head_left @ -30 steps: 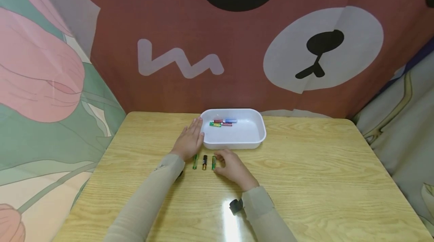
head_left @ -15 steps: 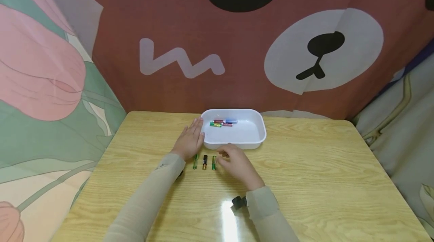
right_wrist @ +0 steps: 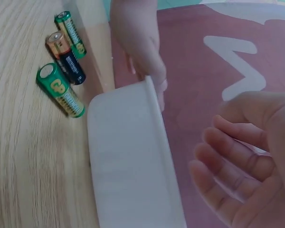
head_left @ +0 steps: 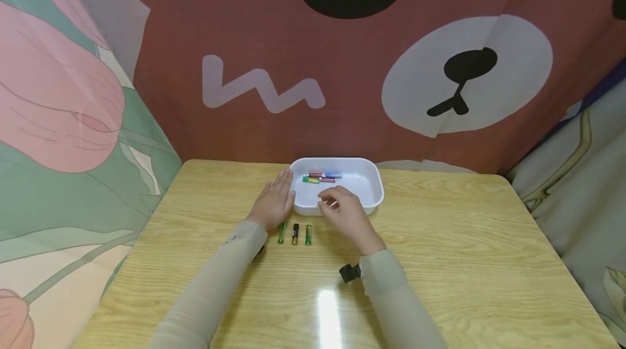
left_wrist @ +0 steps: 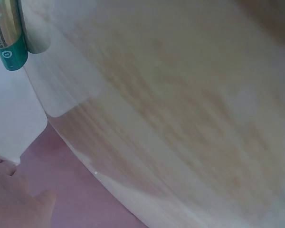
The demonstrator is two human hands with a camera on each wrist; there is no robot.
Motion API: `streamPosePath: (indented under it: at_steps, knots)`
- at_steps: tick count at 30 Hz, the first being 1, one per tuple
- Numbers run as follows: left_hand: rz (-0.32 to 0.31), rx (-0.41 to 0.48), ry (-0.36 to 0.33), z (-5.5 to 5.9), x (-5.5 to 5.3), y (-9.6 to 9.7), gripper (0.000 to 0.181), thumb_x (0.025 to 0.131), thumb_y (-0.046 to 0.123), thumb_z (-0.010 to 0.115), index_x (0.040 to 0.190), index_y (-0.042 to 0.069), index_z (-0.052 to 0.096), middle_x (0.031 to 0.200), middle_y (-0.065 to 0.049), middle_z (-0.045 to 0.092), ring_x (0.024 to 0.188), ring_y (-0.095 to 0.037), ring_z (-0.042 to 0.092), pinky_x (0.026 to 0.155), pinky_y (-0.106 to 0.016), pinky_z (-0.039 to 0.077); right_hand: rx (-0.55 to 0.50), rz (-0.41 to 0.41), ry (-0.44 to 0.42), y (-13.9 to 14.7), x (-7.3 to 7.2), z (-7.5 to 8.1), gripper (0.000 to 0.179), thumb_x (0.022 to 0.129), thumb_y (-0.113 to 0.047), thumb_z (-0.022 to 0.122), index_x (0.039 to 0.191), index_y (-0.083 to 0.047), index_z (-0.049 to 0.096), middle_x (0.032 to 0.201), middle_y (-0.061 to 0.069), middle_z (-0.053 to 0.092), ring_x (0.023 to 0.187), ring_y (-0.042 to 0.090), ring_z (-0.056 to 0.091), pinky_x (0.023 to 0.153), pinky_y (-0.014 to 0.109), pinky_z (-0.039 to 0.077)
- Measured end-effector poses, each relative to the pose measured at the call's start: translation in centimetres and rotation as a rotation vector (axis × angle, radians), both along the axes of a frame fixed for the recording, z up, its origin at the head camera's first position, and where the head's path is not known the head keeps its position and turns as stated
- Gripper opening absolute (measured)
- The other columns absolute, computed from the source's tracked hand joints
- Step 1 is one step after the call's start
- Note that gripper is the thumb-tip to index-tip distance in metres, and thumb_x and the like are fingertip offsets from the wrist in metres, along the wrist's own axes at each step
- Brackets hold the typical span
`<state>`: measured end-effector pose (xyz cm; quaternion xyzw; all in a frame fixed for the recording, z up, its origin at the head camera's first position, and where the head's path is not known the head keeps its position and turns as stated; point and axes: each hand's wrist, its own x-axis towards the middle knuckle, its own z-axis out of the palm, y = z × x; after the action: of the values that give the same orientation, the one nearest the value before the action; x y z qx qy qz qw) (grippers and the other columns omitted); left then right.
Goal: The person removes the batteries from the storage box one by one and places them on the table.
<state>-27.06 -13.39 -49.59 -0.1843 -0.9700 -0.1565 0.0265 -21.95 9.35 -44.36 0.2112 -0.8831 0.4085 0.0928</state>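
Note:
Three batteries stand in a row on the table before the tray's front wall: a green one [head_left: 282, 233] at left, a black-and-copper one [head_left: 295, 234] in the middle, and a green GP one [right_wrist: 61, 90] at right. My left hand [head_left: 273, 202] rests straight-fingered against the left rim of the white tray [head_left: 362, 209]. Above the tray's front rim hovers my right hand [head_left: 347, 216], its fingers loosely bent; the right wrist view shows nothing between fingers and thumb. Inside the tray, toward its back left, lie several small cylinders, among them a green-and-yellow battery [head_left: 311, 180], red ones and a blue one [head_left: 333, 175].
The wooden table [head_left: 464, 240] extends around the tray. A printed cloth [head_left: 352, 66] hangs directly behind the table's back edge, with further cloths at both sides. Dark wrist cameras sit under both sleeves.
My right hand has let go of the rightmost green battery and risen up and away, to above the tray's front rim. The battery stays in the row. My left hand has not moved.

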Motion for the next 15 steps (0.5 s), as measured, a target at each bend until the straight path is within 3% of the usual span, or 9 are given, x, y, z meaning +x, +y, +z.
streamPosePath:
  at_steps: [15]
  knots:
    - [-0.005, -0.017, -0.016, 0.2, 0.0, 0.0, 0.062, 0.111, 0.035, 0.028, 0.163, 0.008, 0.011, 0.170, -0.005, 0.009, 0.156, -0.023, 0.008, 0.125, -0.051, 0.017, -0.089, -0.036, -0.077, 0.4, -4.9, -1.4, 0.018, 0.095, -0.007, 0.067, 0.109, 0.001, 0.073, 0.100, 0.012, 0.071, 0.092, 0.026, 0.067, 0.081, 0.039, 0.059]
